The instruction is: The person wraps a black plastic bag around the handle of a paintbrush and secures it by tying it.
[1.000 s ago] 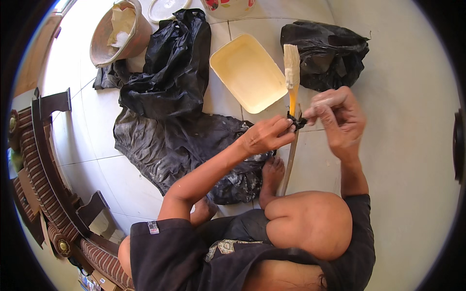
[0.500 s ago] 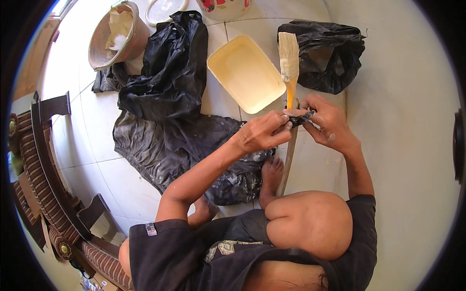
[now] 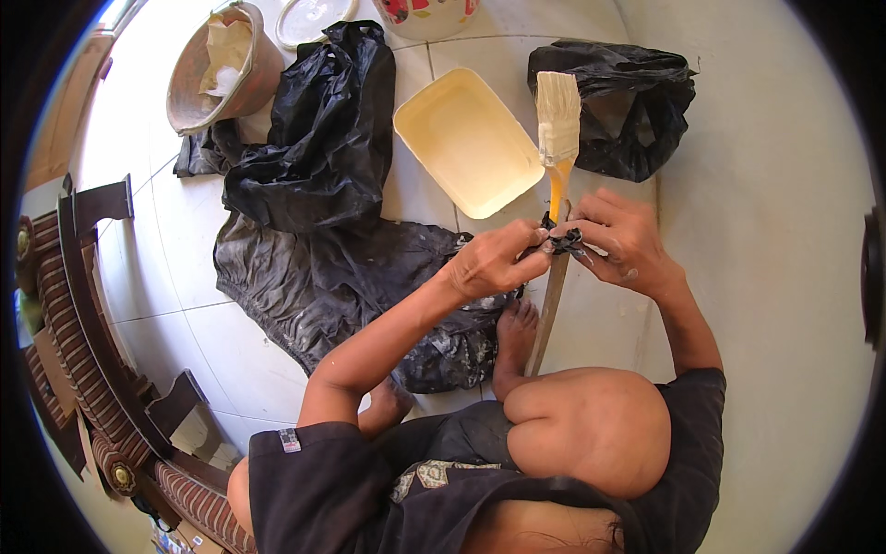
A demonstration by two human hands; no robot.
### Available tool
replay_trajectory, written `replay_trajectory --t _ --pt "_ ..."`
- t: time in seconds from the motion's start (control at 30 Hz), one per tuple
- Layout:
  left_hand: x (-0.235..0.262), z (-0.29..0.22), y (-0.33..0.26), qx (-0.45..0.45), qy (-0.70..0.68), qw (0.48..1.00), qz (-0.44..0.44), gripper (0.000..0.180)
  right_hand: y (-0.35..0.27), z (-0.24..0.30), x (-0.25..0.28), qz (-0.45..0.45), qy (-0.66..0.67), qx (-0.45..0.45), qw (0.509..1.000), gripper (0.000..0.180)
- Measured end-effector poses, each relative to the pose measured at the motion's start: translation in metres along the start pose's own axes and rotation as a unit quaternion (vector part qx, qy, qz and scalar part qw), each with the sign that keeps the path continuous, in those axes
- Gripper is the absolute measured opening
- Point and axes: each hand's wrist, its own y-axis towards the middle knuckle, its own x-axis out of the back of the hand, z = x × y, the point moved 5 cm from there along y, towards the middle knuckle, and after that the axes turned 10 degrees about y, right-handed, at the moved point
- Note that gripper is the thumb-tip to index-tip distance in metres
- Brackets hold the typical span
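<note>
A paintbrush [image 3: 558, 125] with pale bristles and a yellow handle stands in line with a long wooden stick [image 3: 548, 319]. Crumpled black plastic strip [image 3: 565, 242] is bunched where the two meet. My left hand [image 3: 498, 258] pinches the strip from the left side of the stick. From the right, my right hand [image 3: 623, 240] has its fingers closed on the same strip. How the strip runs round the handle is partly hidden by my fingers. A shallow cream tray [image 3: 468, 143] lies just beyond my hands, left of the brush.
Black plastic bags lie at the far right [image 3: 637, 69] and far left [image 3: 323, 129]. Dark paint-stained cloth [image 3: 314, 277] spreads on the tiles left of my foot. Behind are a tilted bucket [image 3: 263, 78], a round lid [image 3: 314, 20] and a patterned tub [image 3: 426, 14]. A wooden bench [image 3: 101, 342] stands left.
Both hands have drawn closer together at the stick, and the black strip is more bunched. The brush head has shifted slightly right and nearer.
</note>
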Motion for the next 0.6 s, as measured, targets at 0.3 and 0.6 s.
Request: replay_trajectory --t 0.3,0.6 --pt "0.003 0.01 0.005 0.034 0.021 0.998 -0.043 0.01 0.008 0.001 0.003 -0.024 0.171 -0.051 0.984 0.045" --pt "0.033 0.006 0.036 0.037 0.05 0.995 0.081 0.022 -0.009 0.002 0.002 -0.176 0.435 -0.116 0.875 0.012"
